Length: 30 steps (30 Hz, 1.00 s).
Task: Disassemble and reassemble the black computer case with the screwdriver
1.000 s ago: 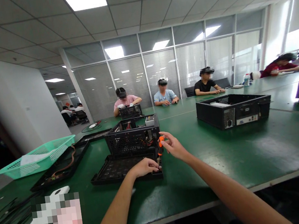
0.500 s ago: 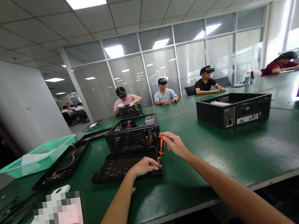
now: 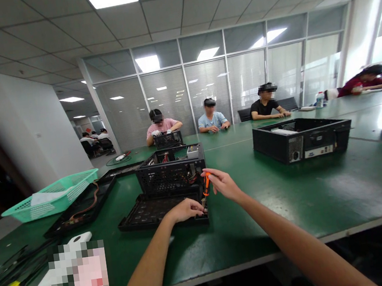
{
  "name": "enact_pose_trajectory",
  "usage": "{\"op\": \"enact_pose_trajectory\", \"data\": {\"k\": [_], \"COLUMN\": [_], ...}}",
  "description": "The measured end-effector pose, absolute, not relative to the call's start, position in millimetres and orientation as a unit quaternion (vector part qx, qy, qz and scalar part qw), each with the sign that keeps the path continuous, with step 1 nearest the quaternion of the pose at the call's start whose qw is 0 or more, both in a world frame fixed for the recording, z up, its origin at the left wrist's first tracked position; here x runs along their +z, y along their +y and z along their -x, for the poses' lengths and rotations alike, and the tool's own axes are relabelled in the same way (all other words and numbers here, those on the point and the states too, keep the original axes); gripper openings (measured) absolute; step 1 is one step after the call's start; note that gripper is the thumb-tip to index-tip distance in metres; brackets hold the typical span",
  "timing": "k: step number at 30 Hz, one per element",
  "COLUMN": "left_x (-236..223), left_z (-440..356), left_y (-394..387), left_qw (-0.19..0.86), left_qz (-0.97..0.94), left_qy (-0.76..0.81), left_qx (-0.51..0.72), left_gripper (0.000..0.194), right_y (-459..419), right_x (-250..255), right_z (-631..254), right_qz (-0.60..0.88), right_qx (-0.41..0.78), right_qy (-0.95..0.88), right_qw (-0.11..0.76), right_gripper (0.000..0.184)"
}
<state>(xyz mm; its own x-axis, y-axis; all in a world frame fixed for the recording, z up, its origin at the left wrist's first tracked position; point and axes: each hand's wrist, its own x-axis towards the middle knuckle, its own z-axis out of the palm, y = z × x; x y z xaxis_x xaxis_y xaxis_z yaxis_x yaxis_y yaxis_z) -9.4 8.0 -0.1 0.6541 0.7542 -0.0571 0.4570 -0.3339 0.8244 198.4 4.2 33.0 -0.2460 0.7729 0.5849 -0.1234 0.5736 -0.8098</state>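
My right hand (image 3: pixel 223 184) is closed on the orange and black handle of a screwdriver (image 3: pixel 207 185). The tool leans with its shaft pointing down to the right end of a black computer front panel (image 3: pixel 147 213), which lies flat on the table. At that same corner my left hand (image 3: pixel 187 209) bends over the panel, its fingers drawn together beside the screwdriver's tip. What those fingers pinch, if anything, is too small to make out. Right behind the panel stands an opened black computer case (image 3: pixel 162 177) with wires and a metal box inside.
A second black case (image 3: pixel 303 140) rests on the green table (image 3: pixel 301 203) to the right. On the left are a mint plastic basket (image 3: pixel 20 213), a black side panel (image 3: pixel 80 209) with a brown cable, and black cables (image 3: pixel 19 278). Several people sit across the table.
The view has shifted very slightly. Both hands and the screwdriver keep nearly the same place at the panel's right corner.
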Motion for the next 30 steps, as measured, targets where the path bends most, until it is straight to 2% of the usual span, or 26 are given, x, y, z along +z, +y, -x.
{"op": "enact_pose_trajectory", "data": {"k": [4,11,19,26,30], "left_x": [-0.9,-0.1,1.9,0.6,2.4], "left_z": [9.5,8.6,7.8,8.0,6.9], "left_y": [8.9,7.1,4.7,5.1,3.5], "left_qw": [0.438,0.444,0.45,0.447,0.456], "left_qz": [-0.798,-0.794,-0.791,-0.789,-0.788], "left_qy": [0.379,0.374,0.372,0.383,0.368], "left_qx": [0.167,0.18,0.182,0.175,0.189], "left_gripper": [0.033,0.03,0.03,0.031,0.029], "right_y": [6.9,3.1,1.8,3.4,2.6], "right_x": [31.1,32.5,30.6,27.9,31.3], "right_z": [-197.8,-199.1,-197.0,-196.0,-198.2], "right_qz": [0.246,0.27,0.255,0.251,0.268], "right_qx": [0.388,0.252,0.347,0.24,0.266], "right_qy": [-0.683,-0.707,-0.702,-0.731,-0.725], "right_qw": [0.567,0.603,0.568,0.588,0.576], "right_gripper": [0.043,0.025,0.039,0.027,0.031]}}
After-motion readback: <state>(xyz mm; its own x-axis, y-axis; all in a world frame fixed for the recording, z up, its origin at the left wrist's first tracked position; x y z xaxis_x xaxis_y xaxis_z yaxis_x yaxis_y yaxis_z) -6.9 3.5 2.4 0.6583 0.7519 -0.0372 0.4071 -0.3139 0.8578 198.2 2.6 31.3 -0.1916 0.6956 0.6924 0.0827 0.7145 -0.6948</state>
